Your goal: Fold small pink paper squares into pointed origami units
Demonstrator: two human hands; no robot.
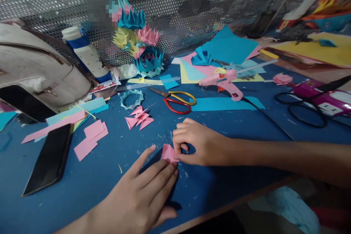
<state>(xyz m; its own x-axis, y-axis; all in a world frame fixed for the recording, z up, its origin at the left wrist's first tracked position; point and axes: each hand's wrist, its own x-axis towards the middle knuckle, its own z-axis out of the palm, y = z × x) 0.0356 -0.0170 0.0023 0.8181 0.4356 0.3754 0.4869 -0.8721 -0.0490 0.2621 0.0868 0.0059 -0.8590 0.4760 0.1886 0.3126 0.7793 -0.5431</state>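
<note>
A small piece of pink paper (168, 151), partly folded, lies on the blue table near its front edge. My left hand (145, 192) is spread open, its fingertips resting on the paper's near edge. At the paper's right corner, my right hand (199, 144) pinches the edge between thumb and fingers. Just beyond are several folded pink paper triangles (139, 117) and a light-teal folded paper ring (132, 99). Scissors (175, 100) with one red and one yellow handle lie above my right hand. Further left sit pink paper squares (91, 139).
A pink glue gun (223, 82) with its cord rests on a blue paper strip (227, 104). Paper flowers (148, 60) are stacked against the perforated metal panel. A black phone (49, 161), a bottle (86, 55), a bag (41, 62) and a purple power strip (323, 97) occupy the sides.
</note>
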